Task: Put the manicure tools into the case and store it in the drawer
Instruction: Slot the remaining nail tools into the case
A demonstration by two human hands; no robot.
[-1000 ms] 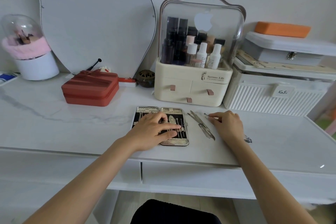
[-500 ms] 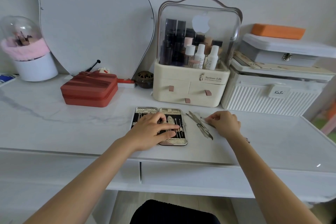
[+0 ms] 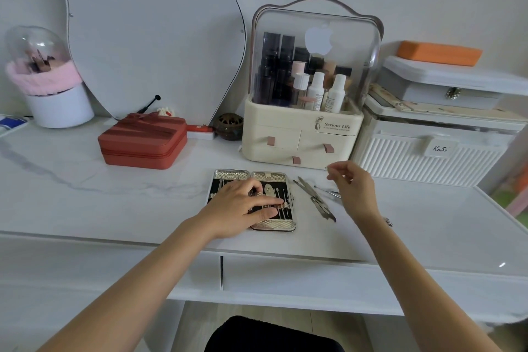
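While case (image 3: 274,226) lies open — tools (image 3: 281,194) strapped inside — left hand (image 3: 243,206) rests flat; right (image 3: 354,188) pinches something tiny.

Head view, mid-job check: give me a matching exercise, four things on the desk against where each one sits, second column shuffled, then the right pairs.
Things:
1. manicure case
2. loose metal tools
3. red zip box
4. orange block

Places:
A. on top of the white boxes at the far right
B. open flat under the left hand
C. on the desk between the case and the right hand
D. left of the cream cosmetics organiser, near the mirror

Pairs: 1-B, 2-C, 3-D, 4-A
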